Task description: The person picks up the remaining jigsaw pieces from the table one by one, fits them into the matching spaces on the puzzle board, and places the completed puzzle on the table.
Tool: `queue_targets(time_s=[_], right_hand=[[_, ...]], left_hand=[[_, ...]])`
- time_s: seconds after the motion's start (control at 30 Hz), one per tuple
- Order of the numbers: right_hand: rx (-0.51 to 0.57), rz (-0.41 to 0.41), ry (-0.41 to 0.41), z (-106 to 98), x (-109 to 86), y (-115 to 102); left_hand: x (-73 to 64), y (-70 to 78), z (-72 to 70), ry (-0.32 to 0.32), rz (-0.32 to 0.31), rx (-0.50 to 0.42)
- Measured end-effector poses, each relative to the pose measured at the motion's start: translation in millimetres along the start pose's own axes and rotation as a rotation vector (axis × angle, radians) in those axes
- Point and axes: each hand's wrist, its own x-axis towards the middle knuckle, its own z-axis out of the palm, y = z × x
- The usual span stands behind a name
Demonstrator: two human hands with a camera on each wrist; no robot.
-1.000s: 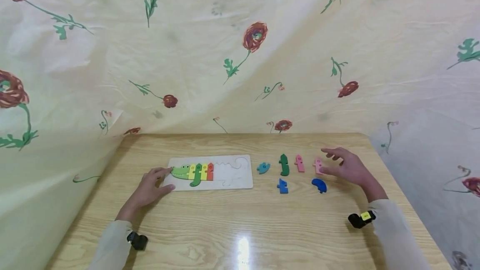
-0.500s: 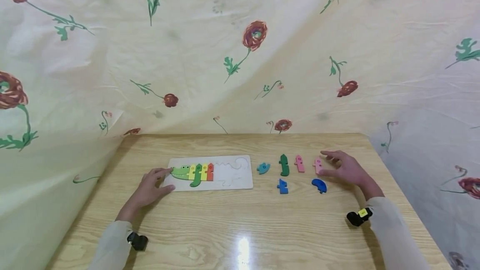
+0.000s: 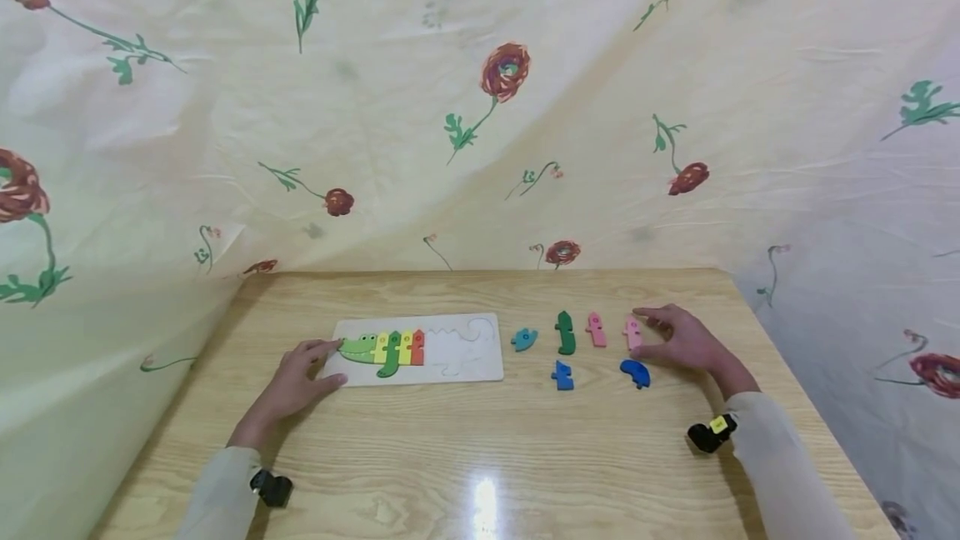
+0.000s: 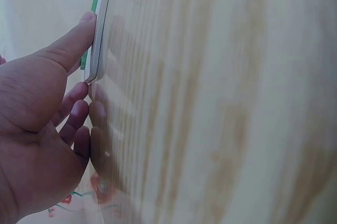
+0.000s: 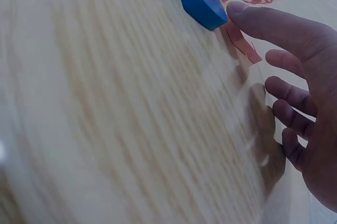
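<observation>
My left hand [image 3: 296, 382] rests at the left end of a white crocodile puzzle board [image 3: 465, 369], its thumb at the near edge and index finger by the crocodile's head [image 3: 360, 347]. In the left wrist view, the thumb [image 4: 79, 37] lies against the board's edge. My right hand [image 3: 686, 342] is spread around a pink puzzle piece [image 3: 633, 333], thumb by its near end and index finger by its far end. The right wrist view shows a gap between the index fingertip and this piece. A dark blue curved piece [image 3: 636, 372] lies just nearer than the thumb.
Left of the right hand lie another pink piece [image 3: 596, 329], a dark green leg piece [image 3: 565, 333], a light blue piece [image 3: 524, 339] and a blue piece [image 3: 562, 376]. Several coloured pieces fill the board's left half; its right half shows a drawn tail outline. Floral cloth [image 3: 420, 132] surrounds the wooden table [image 3: 420, 457].
My right hand has shifted slightly left and closer around the pink piece, its index finger lowering towards the far end. The left hand has stayed at the board.
</observation>
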Motion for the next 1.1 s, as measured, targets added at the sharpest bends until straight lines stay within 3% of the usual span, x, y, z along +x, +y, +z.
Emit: queue_targets(time_s=[0.43,0.7,1.1], right_hand=[[0.008,-0.016,-0.021,-1,8.9,5],[0.002,-0.049,-0.023,-3,13.5,11],[-0.025,-0.019,-0.037,-11,17.0,10]], left_hand=[[-3.3,7.8,2.2,0.004,-0.051,-0.022],[-1.5,8.4,1.7,0.024,0.027,0.01],[0.4,13.7,2.5,0.022,-0.001,0.009]])
